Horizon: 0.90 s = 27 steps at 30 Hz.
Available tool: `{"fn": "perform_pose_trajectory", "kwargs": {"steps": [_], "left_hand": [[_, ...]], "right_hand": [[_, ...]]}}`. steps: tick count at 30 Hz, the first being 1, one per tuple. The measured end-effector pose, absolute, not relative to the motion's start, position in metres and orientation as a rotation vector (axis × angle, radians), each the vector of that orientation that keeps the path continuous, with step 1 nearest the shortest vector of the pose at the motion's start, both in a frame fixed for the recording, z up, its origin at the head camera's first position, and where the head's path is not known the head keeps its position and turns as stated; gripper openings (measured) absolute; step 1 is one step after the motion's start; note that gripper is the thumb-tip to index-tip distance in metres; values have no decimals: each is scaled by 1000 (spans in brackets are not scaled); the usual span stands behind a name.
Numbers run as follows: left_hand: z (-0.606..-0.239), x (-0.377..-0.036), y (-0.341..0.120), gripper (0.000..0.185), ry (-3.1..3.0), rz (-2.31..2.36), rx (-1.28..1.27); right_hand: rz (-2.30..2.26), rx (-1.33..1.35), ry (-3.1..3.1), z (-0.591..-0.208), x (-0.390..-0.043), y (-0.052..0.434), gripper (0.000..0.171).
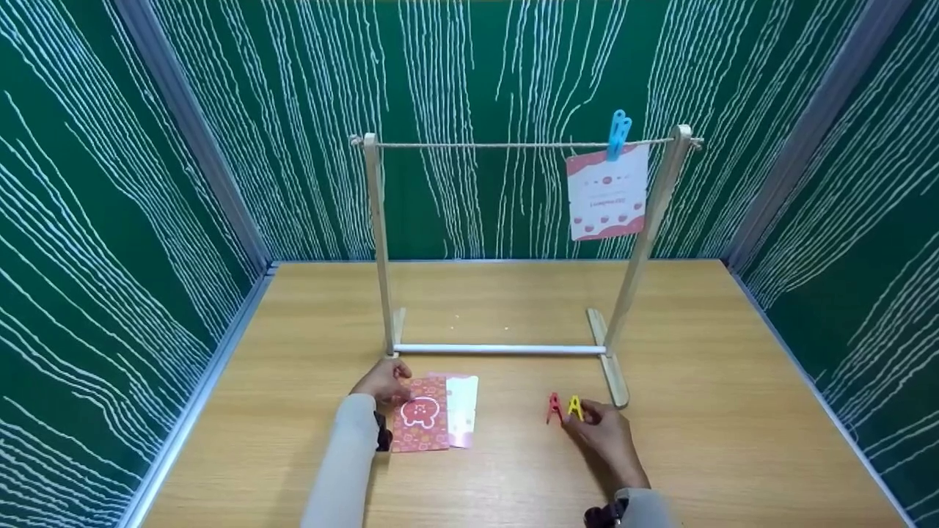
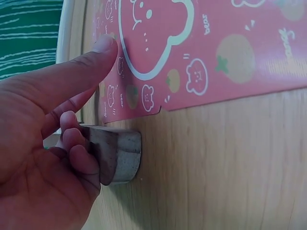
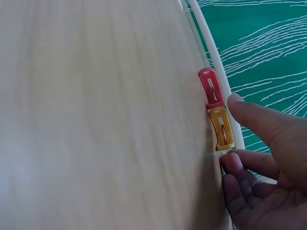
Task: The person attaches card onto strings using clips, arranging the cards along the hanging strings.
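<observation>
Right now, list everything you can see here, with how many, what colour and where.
Rack: one, pale wood with a string on top, mid table.
Hanging card: one, pink and white, right end of string.
Blue peg: one, clipping that card to the string.
Cards: two, pink, flat on table, front left.
Red peg: one, on table.
Yellow peg: one, beside the red.
Table: one, light wood.
Walls: green, white lines.
Left hand: touching the cards.
Right hand: at the yellow peg.
</observation>
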<state>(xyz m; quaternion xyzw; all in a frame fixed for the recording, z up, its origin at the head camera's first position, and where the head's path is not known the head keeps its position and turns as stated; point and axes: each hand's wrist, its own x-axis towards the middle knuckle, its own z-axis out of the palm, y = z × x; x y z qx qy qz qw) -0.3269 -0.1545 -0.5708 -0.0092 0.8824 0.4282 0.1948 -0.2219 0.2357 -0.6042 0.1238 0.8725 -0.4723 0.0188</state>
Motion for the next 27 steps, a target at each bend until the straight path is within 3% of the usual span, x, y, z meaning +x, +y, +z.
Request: {"fn": "perform_pose_trajectory", "kwargs": {"steps": [6, 18, 27], "left_hand": [[-569, -326, -154, 39, 2501, 1207, 73], [-570, -322, -152, 44, 2481, 1250, 73], [-569, -323, -152, 44, 2471, 1252, 64]], "right_hand": [[-1434, 350, 2767, -606, -225, 234, 48], [-1397, 366, 2716, -602, -226, 229, 57], [-1380, 353, 2739, -605, -227, 230, 48]]}}
